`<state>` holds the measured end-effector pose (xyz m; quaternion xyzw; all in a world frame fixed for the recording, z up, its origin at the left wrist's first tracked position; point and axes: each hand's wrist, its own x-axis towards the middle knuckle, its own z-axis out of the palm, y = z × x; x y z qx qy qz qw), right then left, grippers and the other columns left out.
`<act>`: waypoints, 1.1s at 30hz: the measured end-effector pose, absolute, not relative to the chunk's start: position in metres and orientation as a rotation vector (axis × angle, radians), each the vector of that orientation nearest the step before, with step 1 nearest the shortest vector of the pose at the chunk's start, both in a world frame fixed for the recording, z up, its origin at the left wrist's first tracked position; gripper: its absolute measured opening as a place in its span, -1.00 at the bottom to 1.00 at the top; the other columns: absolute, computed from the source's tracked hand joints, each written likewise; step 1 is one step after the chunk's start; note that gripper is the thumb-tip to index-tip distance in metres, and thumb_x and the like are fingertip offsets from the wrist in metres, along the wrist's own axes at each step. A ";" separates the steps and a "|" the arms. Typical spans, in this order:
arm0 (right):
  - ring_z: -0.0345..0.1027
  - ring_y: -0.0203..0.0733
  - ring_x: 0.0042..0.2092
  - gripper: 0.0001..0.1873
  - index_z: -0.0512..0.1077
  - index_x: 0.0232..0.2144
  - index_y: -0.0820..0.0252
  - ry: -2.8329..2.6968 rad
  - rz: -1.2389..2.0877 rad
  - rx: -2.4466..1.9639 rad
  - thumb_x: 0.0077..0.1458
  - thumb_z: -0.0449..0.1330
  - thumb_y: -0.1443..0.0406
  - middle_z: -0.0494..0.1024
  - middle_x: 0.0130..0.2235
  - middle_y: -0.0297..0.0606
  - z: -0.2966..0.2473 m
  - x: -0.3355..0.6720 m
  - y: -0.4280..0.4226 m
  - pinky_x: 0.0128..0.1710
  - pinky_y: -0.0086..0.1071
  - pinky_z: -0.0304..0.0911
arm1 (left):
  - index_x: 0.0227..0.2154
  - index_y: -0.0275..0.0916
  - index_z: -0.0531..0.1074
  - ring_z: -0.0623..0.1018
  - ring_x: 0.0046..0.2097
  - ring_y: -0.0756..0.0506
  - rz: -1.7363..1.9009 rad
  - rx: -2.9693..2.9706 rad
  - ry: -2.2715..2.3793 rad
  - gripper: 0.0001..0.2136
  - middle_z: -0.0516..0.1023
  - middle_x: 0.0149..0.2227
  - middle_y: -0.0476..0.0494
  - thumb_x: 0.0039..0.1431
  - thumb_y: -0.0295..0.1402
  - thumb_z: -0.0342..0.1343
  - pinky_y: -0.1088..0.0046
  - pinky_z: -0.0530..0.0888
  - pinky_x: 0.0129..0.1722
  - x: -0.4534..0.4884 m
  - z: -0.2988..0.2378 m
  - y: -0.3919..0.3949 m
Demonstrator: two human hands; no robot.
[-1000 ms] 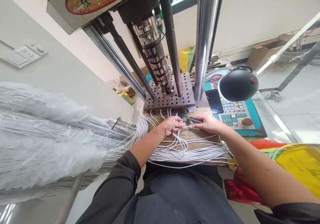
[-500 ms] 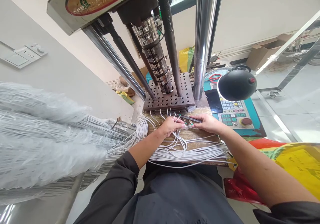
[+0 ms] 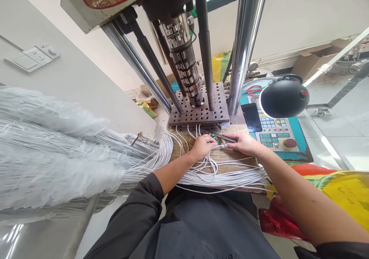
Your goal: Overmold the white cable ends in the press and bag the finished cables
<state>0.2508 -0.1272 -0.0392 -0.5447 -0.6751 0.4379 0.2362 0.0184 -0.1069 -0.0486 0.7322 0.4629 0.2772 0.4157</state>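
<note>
Your left hand (image 3: 203,146) and right hand (image 3: 245,143) each pinch white cables (image 3: 219,178), fingers closed on them. You seem to be lining up the green tips (image 3: 213,137) at 12 o'clock. The next move calls for keeping them level.

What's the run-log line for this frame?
left hand: gripping white wires | right hand: touching dark tool | site: wooden board by perforated plate

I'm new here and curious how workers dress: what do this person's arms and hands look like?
The left hand and right hand are bare: no gloves, and no ring or watch that I can make out. The left sleeve and right sleeve are dark charcoal, long, and pushed up near the elbows, leaving the forearms uncovered.
</note>
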 end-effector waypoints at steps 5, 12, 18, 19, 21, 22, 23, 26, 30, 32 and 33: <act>0.45 0.02 0.13 -0.35 0.47 0.15 0.09 -1.852 1.203 -1.480 -0.01 0.35 0.11 0.57 0.10 -0.29 -0.042 0.251 -0.127 0.24 -0.16 0.25 | -0.41 -0.26 0.60 0.52 -0.24 -0.04 0.737 1.856 1.235 -0.92 0.52 -0.31 -0.08 0.13 -0.43 0.21 0.46 0.42 -0.17 0.021 -0.051 -0.112; 0.45 0.05 0.13 -0.36 0.49 0.13 0.08 -1.823 1.238 -1.474 -0.02 0.35 0.09 0.57 0.11 -0.29 -0.039 0.250 -0.126 0.23 -0.15 0.26 | -0.42 -0.25 0.57 0.50 -0.26 -0.03 0.829 1.969 1.320 -0.89 0.51 -0.35 -0.08 0.17 -0.42 0.17 0.47 0.41 -0.18 0.028 -0.056 -0.119; 0.45 0.05 0.13 -0.34 0.47 0.15 0.08 -1.815 1.228 -1.496 -0.03 0.35 0.09 0.57 0.11 -0.29 -0.040 0.251 -0.127 0.23 -0.15 0.26 | -0.37 -0.26 0.55 0.50 -0.27 -0.02 0.768 1.868 1.252 -0.90 0.54 -0.32 -0.06 0.17 -0.35 0.20 0.49 0.39 -0.21 0.025 -0.048 -0.115; 0.46 0.04 0.12 -0.34 0.47 0.15 0.07 -1.822 1.219 -1.493 -0.03 0.35 0.10 0.58 0.10 -0.30 -0.040 0.251 -0.128 0.22 -0.16 0.26 | -0.35 -0.26 0.55 0.49 -0.30 -0.02 0.748 1.833 1.246 -0.85 0.54 -0.34 -0.05 0.22 -0.29 0.17 0.49 0.38 -0.24 0.023 -0.044 -0.113; 0.48 0.03 0.09 -0.36 0.48 0.15 0.05 -1.833 1.212 -1.490 -0.02 0.35 0.10 0.59 0.08 -0.30 -0.038 0.250 -0.128 0.20 -0.16 0.29 | -0.32 -0.25 0.52 0.45 -0.37 -0.02 0.736 1.795 1.285 -0.73 0.51 -0.42 -0.02 0.32 -0.17 0.05 0.49 0.35 -0.30 0.020 -0.038 -0.108; 0.49 0.03 0.07 -0.36 0.48 0.15 0.05 -1.833 1.213 -1.497 -0.01 0.34 0.11 0.61 0.07 -0.30 -0.037 0.250 -0.128 0.19 -0.16 0.30 | -0.32 -0.23 0.51 0.43 -0.39 -0.02 0.754 1.800 1.320 -0.69 0.49 -0.45 -0.02 0.36 -0.14 -0.01 0.48 0.33 -0.32 0.019 -0.035 -0.105; 0.50 0.02 0.06 -0.35 0.48 0.15 0.06 -1.829 1.214 -1.506 -0.01 0.34 0.11 0.61 0.05 -0.29 -0.036 0.249 -0.129 0.19 -0.16 0.31 | -0.31 -0.22 0.50 0.42 -0.40 -0.04 0.789 1.814 1.357 -0.67 0.47 -0.47 -0.03 0.38 -0.13 -0.04 0.47 0.31 -0.32 0.018 -0.032 -0.103; 0.49 0.02 0.08 -0.35 0.48 0.15 0.08 -1.813 1.210 -1.522 -0.02 0.35 0.12 0.61 0.05 -0.28 -0.035 0.249 -0.129 0.20 -0.16 0.30 | -0.25 -0.18 0.46 0.43 -0.36 -0.06 0.931 1.840 1.447 -0.75 0.50 -0.39 -0.07 0.38 -0.14 -0.01 0.46 0.29 -0.29 0.013 -0.027 -0.099; 0.47 0.03 0.11 -0.36 0.49 0.14 0.05 -1.814 1.203 -1.514 -0.03 0.35 0.13 0.61 0.06 -0.31 -0.036 0.249 -0.129 0.21 -0.16 0.29 | -0.33 -0.18 0.44 0.37 -0.43 -0.04 0.787 1.932 1.440 -0.75 0.43 -0.49 -0.01 0.38 -0.19 -0.03 0.48 0.25 -0.34 0.005 -0.026 -0.103; 0.45 0.04 0.13 -0.37 0.49 0.13 0.04 -1.825 1.198 -1.511 -0.04 0.36 0.12 0.60 0.07 -0.31 -0.037 0.249 -0.128 0.22 -0.17 0.29 | -0.41 -0.21 0.45 0.39 -0.41 -0.04 0.649 2.025 1.323 -0.72 0.45 -0.48 -0.02 0.38 -0.23 -0.03 0.48 0.26 -0.32 0.001 -0.026 -0.105; 0.44 0.05 0.14 -0.37 0.49 0.13 0.04 -1.829 1.197 -1.515 -0.03 0.36 0.12 0.59 0.09 -0.31 -0.037 0.249 -0.128 0.22 -0.17 0.28 | -0.44 -0.22 0.45 0.40 -0.38 -0.05 0.598 2.061 1.269 -0.70 0.48 -0.46 -0.03 0.37 -0.25 -0.03 0.48 0.27 -0.31 0.000 -0.026 -0.105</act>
